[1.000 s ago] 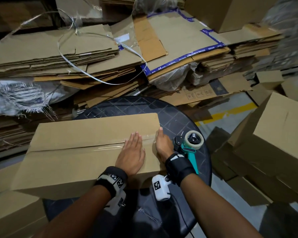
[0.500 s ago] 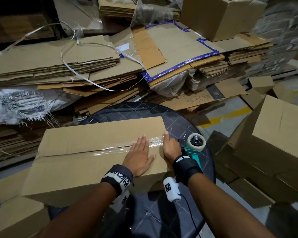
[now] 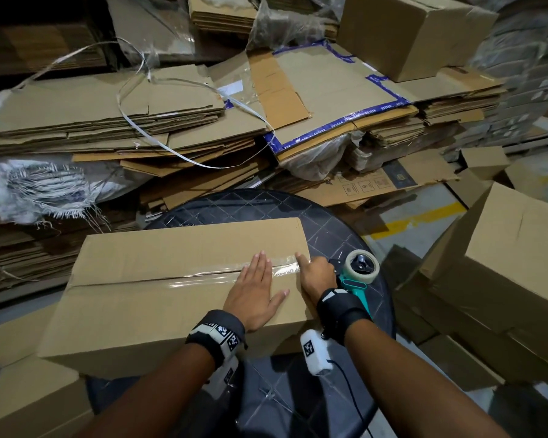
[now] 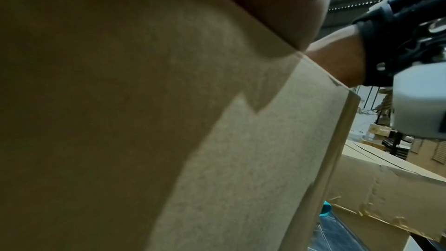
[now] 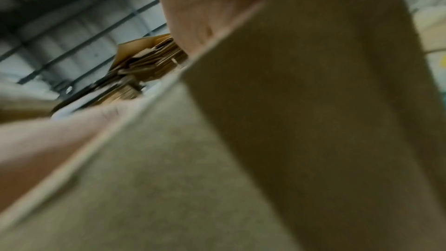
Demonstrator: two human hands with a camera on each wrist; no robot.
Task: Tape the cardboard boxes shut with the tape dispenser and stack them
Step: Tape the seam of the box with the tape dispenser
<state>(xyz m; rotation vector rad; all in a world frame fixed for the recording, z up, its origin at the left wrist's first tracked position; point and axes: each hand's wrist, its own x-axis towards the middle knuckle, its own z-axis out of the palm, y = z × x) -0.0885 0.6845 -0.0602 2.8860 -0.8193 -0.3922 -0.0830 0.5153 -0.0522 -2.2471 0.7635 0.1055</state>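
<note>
There is one long brown cardboard box on one round dark table. One strip of clear tape runs along its top seam. One tape dispenser with a teal handle lies on the table, and it carries one roll of tape.

Two hands are in view, one left hand and one right hand, each with one black wrist band.

I count at least four other closed brown boxes around the table. The flat cardboard sheets behind lie in several piles; I cannot count them exactly. One white plastic strap loops over them.
</note>
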